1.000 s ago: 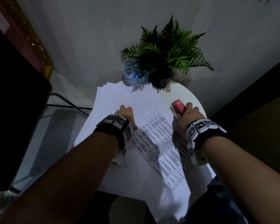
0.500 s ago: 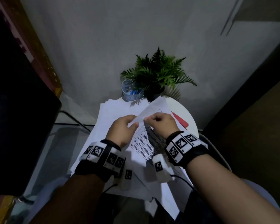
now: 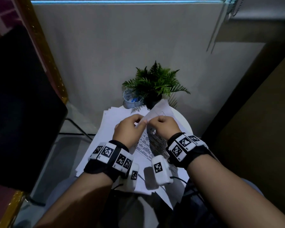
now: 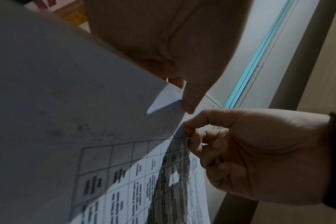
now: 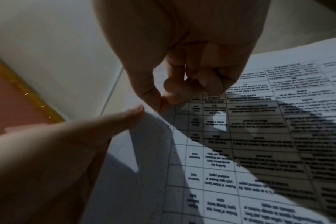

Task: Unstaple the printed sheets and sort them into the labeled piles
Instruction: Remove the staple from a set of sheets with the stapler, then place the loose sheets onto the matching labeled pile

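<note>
Both hands are raised above the small round table [image 3: 186, 124] and meet at one corner of the stapled printed sheets [image 3: 146, 145]. My left hand [image 3: 142, 125] pinches the corner of the top sheet [image 4: 86, 91], whose blank back is peeled toward me. Thumb and forefinger of my right hand [image 3: 152, 123] pinch the corner of the sheet under it [image 5: 240, 144], which is printed with a table of text. In the wrist views the left hand [image 4: 182, 97] and right hand [image 5: 163, 104] are almost touching. I see no staple or staple remover.
A spread pile of white papers [image 3: 109, 137] covers the table's left side and overhangs its edge. At the back stand a potted fern [image 3: 155, 84] and a clear cup [image 3: 132, 100]. A large black object [image 3: 23, 104] stands at the left, with a wall behind.
A second ago my left hand pressed the sheets flat and my right held a red tool. That tool is out of my hand; both hands now pinch the lifted corner, higher than before.
</note>
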### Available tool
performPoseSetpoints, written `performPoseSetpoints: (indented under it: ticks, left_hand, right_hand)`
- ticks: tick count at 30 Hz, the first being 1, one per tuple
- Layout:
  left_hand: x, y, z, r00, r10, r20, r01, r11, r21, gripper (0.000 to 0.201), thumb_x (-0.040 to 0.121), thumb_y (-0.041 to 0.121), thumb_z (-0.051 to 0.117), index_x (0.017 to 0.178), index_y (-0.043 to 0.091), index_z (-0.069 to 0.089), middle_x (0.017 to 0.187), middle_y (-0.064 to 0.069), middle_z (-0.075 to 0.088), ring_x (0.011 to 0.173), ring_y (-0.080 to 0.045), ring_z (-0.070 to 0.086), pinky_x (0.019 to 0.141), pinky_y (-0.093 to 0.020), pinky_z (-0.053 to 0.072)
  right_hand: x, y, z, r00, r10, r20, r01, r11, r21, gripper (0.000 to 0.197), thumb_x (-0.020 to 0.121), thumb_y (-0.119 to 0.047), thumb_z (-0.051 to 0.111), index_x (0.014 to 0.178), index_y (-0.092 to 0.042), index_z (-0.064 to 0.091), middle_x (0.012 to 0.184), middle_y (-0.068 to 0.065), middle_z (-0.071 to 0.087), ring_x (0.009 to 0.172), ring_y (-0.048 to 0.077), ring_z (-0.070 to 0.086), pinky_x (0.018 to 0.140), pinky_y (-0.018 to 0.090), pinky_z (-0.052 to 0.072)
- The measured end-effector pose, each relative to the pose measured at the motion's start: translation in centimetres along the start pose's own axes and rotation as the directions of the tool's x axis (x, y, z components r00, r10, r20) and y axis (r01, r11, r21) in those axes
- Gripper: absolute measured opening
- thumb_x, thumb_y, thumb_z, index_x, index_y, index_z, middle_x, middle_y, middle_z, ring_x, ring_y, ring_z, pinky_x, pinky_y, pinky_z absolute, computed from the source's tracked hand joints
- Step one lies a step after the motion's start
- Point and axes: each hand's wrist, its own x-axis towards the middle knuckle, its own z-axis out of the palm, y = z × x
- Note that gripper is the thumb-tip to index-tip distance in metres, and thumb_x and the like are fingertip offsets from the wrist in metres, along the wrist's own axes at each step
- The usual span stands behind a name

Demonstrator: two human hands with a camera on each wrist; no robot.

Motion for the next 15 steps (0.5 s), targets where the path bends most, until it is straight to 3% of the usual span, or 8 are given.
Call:
performPoseSetpoints:
  ticks: [4, 7, 9, 11, 15]
  left_hand:
    - [0.0, 1.0, -0.1, 0.998, -0.023, -0.064, 0.025, 0.999, 0.033, 0.036, 0.090, 0.037, 0.050, 0.060, 0.019, 0.045, 0.058, 0.003, 0.047, 0.070, -0.032, 0.053, 0.064, -0.035, 0.043]
    - [-0.3, 1.0, -0.1, 0.998, -0.036, -0.057, 0.038, 0.999, 0.032, 0.043, 0.090, 0.032, 0.052, 0.053, 0.020, 0.035, 0.051, -0.002, 0.034, 0.058, -0.030, 0.038, 0.054, -0.029, 0.029]
    - [-0.3, 0.6, -0.3, 0.997, -0.044, -0.070, 0.047, 0.999, 0.029, 0.040, 0.091, 0.033, 0.052, 0.054, 0.021, 0.040, 0.060, -0.011, 0.048, 0.067, -0.037, 0.049, 0.057, -0.030, 0.032]
    - [-0.1, 0.1, -0.6, 0.995, -0.060, -0.085, 0.062, 0.998, 0.018, 0.032, 0.092, 0.035, 0.051, 0.063, 0.022, 0.051, 0.075, -0.013, 0.062, 0.081, -0.035, 0.060, 0.064, -0.031, 0.041]
    - [0.3, 0.1, -1.2, 0.992, -0.083, -0.099, 0.085, 0.996, 0.025, 0.024, 0.093, 0.036, 0.050, 0.090, 0.018, 0.066, 0.087, -0.005, 0.069, 0.086, -0.026, 0.063, 0.078, -0.035, 0.051]
  right_hand:
    - [-0.5, 0.3, 0.6, 0.993, -0.112, -0.044, 0.112, 0.994, -0.009, 0.012, 0.084, -0.019, 0.061, 0.073, -0.015, 0.062, 0.073, 0.006, 0.064, 0.062, 0.018, 0.055, 0.058, 0.023, 0.045]
    - [-0.8, -0.1, 0.4, 0.981, -0.172, -0.089, 0.173, 0.985, -0.004, 0.010, 0.086, -0.018, 0.059, 0.079, -0.012, 0.063, 0.066, 0.002, 0.061, 0.060, 0.014, 0.053, 0.059, 0.022, 0.045]
    - [-0.5, -0.1, -0.3, 0.972, -0.200, -0.127, 0.196, 0.980, -0.040, 0.011, 0.087, -0.020, 0.058, 0.080, -0.012, 0.063, 0.070, 0.003, 0.062, 0.064, 0.014, 0.054, 0.064, 0.025, 0.046]
    - [0.1, 0.1, -1.9, 0.959, -0.207, -0.194, 0.188, 0.975, -0.116, 0.012, 0.087, -0.021, 0.056, 0.079, -0.013, 0.061, 0.072, 0.004, 0.061, 0.065, 0.016, 0.053, 0.065, 0.026, 0.044]
    - [1.7, 1.7, -7.1, 0.929, -0.166, -0.332, 0.092, 0.969, -0.228, 0.015, 0.086, -0.011, 0.054, 0.074, -0.003, 0.057, 0.068, 0.011, 0.057, 0.049, 0.019, 0.056, 0.048, 0.021, 0.041]
